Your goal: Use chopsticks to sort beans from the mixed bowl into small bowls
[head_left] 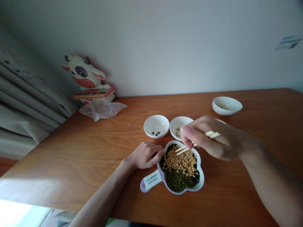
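Observation:
My right hand (210, 137) is shut on a pair of pale wooden chopsticks (186, 149), their tips over the yellow soybeans (181, 162). Those beans fill the upper part of a white lobed dish (201, 181) with a lilac-edged handle (151, 180). Green mung beans (176, 180) lie in its lower part, and black beans (195, 177) line its edge. My left hand (145, 155) grips the dish's near rim. Just beyond the dish, a white bowl (156, 134) holds several black beans, and a second white bowl (174, 132) with soybeans is partly hidden by my right hand.
A third white bowl (226, 108) with a few beans stands at the right on the wooden table (71, 160). A rim (221, 120) shows behind my right hand. A cow figurine (86, 77), plastic bag (101, 110) and curtain (23, 88) are at the far left.

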Available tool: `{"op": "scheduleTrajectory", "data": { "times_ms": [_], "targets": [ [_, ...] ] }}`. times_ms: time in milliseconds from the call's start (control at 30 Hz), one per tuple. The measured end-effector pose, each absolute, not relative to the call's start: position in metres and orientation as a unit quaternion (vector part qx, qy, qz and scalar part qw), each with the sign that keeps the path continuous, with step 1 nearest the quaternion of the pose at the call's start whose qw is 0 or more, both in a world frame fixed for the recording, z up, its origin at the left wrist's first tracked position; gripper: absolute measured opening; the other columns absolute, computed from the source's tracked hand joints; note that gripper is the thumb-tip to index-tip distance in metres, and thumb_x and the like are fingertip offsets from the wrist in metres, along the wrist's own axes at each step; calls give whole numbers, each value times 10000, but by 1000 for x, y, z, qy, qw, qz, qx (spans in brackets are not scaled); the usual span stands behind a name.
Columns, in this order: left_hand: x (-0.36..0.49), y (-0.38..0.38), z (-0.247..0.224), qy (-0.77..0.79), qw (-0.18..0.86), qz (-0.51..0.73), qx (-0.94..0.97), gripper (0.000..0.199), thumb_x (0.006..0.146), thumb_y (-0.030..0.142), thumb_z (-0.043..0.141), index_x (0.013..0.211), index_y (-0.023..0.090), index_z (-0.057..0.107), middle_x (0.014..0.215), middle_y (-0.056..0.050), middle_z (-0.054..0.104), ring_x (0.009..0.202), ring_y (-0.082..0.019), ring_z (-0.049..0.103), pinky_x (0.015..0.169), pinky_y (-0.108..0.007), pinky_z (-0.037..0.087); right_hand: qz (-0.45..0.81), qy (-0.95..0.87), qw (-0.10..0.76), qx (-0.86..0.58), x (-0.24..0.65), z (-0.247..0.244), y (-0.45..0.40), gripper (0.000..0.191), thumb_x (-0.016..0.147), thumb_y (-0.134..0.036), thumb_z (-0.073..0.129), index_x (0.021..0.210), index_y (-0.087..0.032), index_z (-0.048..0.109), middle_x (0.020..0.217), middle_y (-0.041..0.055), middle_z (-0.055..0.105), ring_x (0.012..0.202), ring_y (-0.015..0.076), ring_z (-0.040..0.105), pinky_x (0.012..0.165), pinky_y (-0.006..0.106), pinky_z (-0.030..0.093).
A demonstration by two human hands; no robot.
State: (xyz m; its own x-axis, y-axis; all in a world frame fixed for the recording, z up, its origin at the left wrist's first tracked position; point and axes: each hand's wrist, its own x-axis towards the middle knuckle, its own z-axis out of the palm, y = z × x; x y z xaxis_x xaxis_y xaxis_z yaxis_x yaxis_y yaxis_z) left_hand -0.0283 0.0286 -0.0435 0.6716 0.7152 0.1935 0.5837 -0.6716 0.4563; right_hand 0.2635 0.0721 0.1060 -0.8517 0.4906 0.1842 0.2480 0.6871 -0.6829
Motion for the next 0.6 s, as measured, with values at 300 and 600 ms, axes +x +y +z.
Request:
{"op": "scheduleTrajectory", "data": {
  "times_ms": [300, 600],
  "targets": [
    [-28, 28, -41, 365, 179, 178, 896, 459, 1185, 397, 344, 825, 203, 552, 776, -44, 674, 675, -166, 620, 670, -304, 454, 353, -903, 140, -202, 263, 107, 69, 613, 1186, -546, 369, 758, -189, 623, 644, 2, 592, 585, 127, 492, 589, 336, 331],
    [-27, 28, -39, 370, 177, 172, 896, 468, 1183, 407, 333, 823, 204, 552, 779, -44, 676, 662, -166, 602, 662, -303, 446, 380, -891, 113, -221, 272, 110, 62, 581, 1185, -516, 384, 760, -202, 627, 662, -14, 608, 599, 125, 541, 606, 329, 380]
  ]
}}
